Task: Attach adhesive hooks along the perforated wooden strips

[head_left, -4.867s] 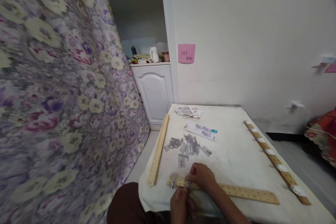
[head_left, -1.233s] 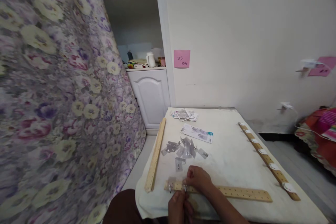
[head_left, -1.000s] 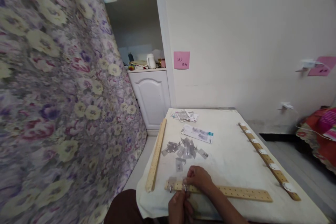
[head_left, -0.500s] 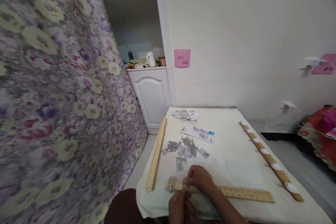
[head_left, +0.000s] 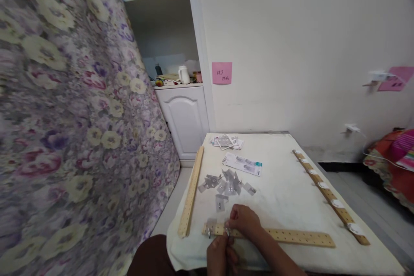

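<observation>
A pale wooden strip with rows of holes [head_left: 300, 238] lies crosswise near the table's front edge. At its left end sits a clear adhesive hook [head_left: 210, 228], a see-through square with a metal hook. Just right of it, a second metal hook [head_left: 228, 231] shows between my hands, mostly covered by fingers. My right hand [head_left: 245, 219] is closed in a pinch at its upper side, over the strip. From below, my left hand [head_left: 217, 253] pinches the lower, metal part. Beyond the strip, a single clear hook [head_left: 221, 203] lies near a loose pile of similar hooks [head_left: 230, 182].
Another holed strip [head_left: 191, 194] runs along the table's left side. A darker strip with white pieces [head_left: 343, 214] lies along the right edge. Behind the pile are a printed package [head_left: 242, 164] and a stack of packaging [head_left: 226, 141]. A floral curtain [head_left: 80, 116] hangs at left.
The view has shifted slightly. Both hands stay at the same hook on the strip, with hardly any visible movement.
</observation>
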A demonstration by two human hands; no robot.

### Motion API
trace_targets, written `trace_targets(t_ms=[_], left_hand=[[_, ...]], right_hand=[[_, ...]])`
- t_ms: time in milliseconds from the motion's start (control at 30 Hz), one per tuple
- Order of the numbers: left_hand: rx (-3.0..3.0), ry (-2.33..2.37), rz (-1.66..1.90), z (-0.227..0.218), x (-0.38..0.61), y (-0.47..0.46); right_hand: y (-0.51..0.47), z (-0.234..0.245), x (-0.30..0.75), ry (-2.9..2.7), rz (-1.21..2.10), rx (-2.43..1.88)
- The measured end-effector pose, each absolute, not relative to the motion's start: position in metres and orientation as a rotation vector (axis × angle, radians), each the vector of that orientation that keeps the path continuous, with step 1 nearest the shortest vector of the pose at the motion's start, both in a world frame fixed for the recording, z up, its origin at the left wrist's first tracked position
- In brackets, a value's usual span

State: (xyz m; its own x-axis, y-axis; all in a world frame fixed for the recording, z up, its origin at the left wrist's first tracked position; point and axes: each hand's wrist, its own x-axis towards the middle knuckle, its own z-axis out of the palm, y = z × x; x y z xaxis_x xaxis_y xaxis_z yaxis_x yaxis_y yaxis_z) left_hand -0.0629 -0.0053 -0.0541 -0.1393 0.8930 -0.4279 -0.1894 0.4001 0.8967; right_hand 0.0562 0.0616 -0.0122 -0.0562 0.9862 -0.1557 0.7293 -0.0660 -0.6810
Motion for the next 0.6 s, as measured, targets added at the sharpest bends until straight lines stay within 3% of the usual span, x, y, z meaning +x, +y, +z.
trace_targets(t_ms=[600], left_hand=[[0.660, 1.293, 1.117, -0.053, -0.067, -0.013]], right_hand=[[0.026, -0.011, 0.101, -2.032, 0.676, -1.699]])
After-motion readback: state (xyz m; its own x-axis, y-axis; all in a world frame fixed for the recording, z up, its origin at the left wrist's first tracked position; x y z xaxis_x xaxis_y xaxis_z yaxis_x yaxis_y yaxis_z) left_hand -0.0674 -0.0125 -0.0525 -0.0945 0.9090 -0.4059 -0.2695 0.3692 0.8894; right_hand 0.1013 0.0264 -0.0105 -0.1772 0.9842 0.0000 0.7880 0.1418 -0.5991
